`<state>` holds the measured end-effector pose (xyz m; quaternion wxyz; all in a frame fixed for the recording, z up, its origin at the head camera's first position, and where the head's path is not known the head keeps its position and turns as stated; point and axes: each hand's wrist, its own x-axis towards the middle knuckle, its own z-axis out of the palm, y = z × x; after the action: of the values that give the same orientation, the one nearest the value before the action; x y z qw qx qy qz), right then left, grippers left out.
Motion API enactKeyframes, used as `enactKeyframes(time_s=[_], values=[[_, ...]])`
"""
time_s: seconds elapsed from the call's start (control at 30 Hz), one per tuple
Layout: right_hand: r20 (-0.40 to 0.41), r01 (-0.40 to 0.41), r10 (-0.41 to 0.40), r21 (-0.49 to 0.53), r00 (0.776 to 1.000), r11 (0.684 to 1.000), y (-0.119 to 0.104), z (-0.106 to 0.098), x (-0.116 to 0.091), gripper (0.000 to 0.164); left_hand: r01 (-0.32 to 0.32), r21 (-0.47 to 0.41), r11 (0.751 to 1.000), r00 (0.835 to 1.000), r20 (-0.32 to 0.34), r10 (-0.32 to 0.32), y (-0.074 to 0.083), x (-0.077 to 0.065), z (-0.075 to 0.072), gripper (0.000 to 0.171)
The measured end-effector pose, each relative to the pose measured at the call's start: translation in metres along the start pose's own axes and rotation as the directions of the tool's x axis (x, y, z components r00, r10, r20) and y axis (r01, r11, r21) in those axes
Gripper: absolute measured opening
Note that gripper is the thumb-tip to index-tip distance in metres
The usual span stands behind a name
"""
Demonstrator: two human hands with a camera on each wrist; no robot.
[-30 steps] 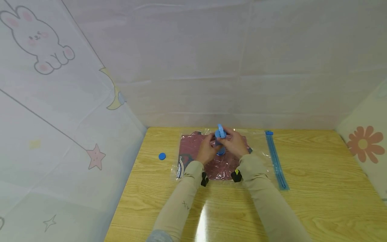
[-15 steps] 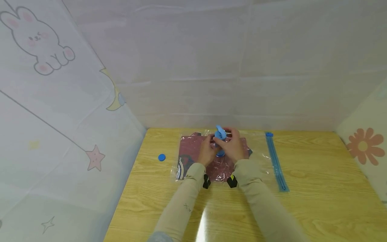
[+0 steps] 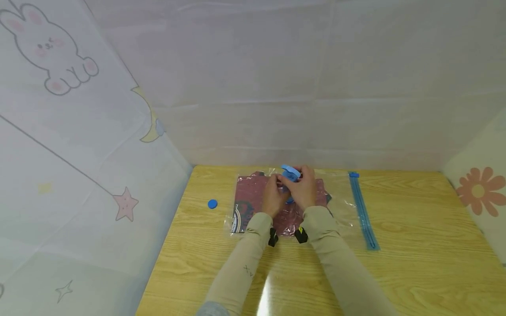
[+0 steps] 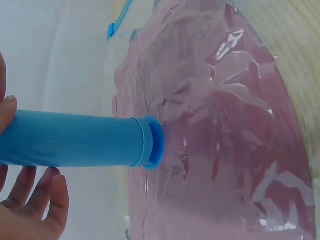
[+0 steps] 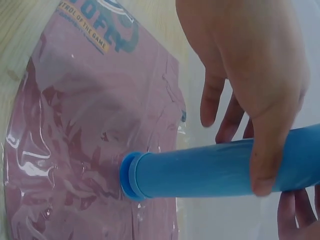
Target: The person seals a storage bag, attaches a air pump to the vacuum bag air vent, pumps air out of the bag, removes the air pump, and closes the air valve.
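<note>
A light-blue hand pump (image 3: pixel 290 174) stands upright on a clear vacuum storage bag (image 3: pixel 344 193), its flared lower end (image 4: pixel 150 142) at the blue round valve. My left hand (image 3: pixel 273 199) grips the pump's tube lower down. Higher up, near the looped handle, my right hand (image 3: pixel 305 188) holds it with the thumb across the front. In the right wrist view a thumb (image 5: pixel 263 172) lies over the blue tube (image 5: pixel 200 172), with fingers behind it. Inside the bag lies a folded maroon garment (image 3: pixel 249 193) with a print, its plastic wrinkled around the pump. The hands hide most of the tube in the head view.
A small round blue cap (image 3: pixel 212 203) lies on the wooden table (image 3: pixel 415 228) left of the bag. The bag's blue zip strip (image 3: pixel 364 213), with a slider (image 3: pixel 354 174), runs along its right side. Patterned cloth walls (image 3: pixel 253 87) enclose the table's back and sides.
The pump's handle has turned from nearly edge-on to lying more crosswise. My right hand has shifted round the pump's top, and both wrists have drawn slightly closer together. Bag and cap stay put.
</note>
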<state>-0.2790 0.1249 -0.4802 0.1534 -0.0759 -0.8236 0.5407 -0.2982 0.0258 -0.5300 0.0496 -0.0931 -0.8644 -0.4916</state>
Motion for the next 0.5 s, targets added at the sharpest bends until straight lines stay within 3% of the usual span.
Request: enactKeyframes(time_s=[0.27,0.5], values=[[0.119,0.019,-0.017,-0.010,0.993,1.000,0.000,-0.010,0.003,0.047,-0.050,0.002,0.999,0.996,0.077,0.050,-0.004,0.002,-0.006,0.060],[0.257,-0.030,0.019,0.038,0.966,0.999,-0.003,-0.020,0.003,0.066,-0.108,-0.027,0.994,0.983,0.146,0.111,-0.006,0.005,-0.009,0.057]])
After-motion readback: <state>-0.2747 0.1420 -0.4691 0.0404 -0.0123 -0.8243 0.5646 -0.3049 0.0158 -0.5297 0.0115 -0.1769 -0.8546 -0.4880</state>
